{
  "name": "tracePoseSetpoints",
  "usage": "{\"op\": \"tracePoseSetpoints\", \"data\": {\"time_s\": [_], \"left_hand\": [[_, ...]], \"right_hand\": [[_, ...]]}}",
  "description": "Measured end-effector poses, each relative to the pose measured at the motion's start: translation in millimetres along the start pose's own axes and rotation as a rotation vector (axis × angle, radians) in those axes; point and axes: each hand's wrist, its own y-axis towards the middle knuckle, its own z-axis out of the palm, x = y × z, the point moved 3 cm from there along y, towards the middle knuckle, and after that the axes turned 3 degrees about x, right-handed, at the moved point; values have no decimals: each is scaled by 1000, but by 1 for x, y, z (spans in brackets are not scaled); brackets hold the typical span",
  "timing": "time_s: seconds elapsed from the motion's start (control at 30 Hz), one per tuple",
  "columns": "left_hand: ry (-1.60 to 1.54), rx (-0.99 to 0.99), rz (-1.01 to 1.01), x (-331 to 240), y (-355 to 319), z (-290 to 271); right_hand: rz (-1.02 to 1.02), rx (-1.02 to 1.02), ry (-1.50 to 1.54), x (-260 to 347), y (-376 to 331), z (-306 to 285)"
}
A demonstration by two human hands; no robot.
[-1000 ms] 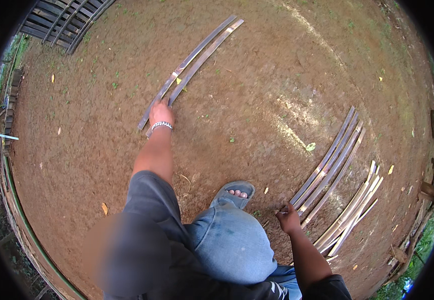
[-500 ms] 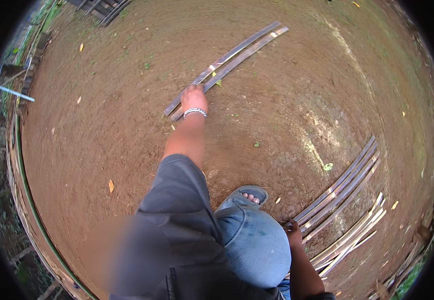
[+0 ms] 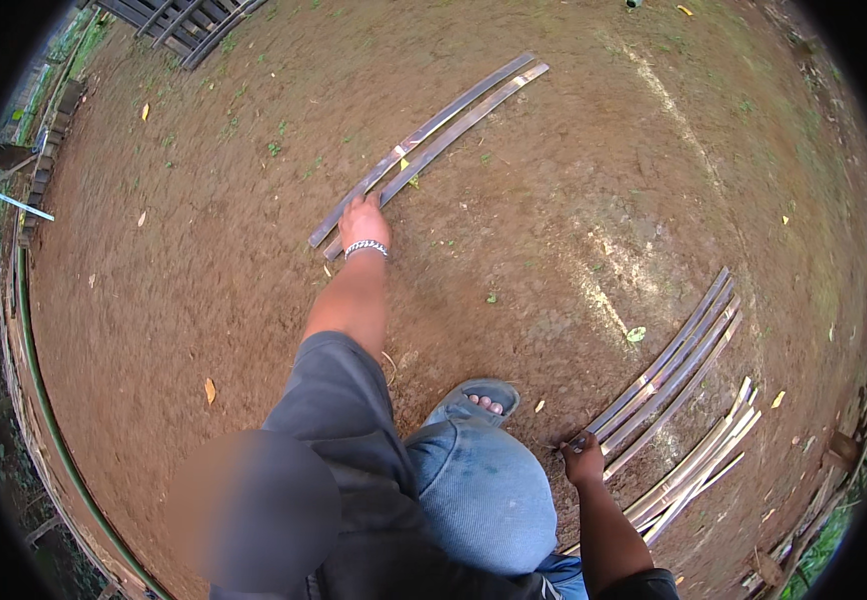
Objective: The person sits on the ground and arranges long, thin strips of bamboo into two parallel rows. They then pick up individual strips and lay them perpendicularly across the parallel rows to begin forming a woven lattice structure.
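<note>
Strips: on soil | our left hand: over two | our right hand: at other strips' ends | fingers: we cannot tell grip

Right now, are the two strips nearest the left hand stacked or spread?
Spread: the strips lie side by side, ground showing between them.

Brown dirt gnd under L grip & R grip. Dk slatted panel far fwd-left of L grip. Lt-blue stick well left of same; green pipe/hose far left, curving back. Orange leaf back-left of L grip. Pale green leaf fwd, slightly right of R grip; yellow leaf well right, bit fwd. Greenery far right, bit back.
</note>
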Motion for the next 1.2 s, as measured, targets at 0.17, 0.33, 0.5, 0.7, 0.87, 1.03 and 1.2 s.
{"op": "tracePoseSetpoints", "data": {"time_s": [0.17, 0.33, 0.5, 0.7, 0.87, 1.03, 1.2], "left_hand": [[34, 27, 12, 4, 5, 0], [37, 27, 52, 6, 10, -1], [-30, 106, 16, 24, 14, 12], [-95, -113, 124, -8, -4, -8], [-343, -131, 542, -74, -67, -13], [-638, 324, 741, -149, -162, -11], [-674, 1189, 693, -187, -237, 9]], "right_hand": [[42, -3, -18, -8, 2, 8], [200, 41, 78, 6, -9, 1], [224, -20, 15, -7, 3, 8], [459, -73, 169, 8, 7, 3], [495, -89, 249, 4, 13, 17], [420, -65, 620, -12, 20, 49], [160, 165, 1227, 77, -14, 17]]}}
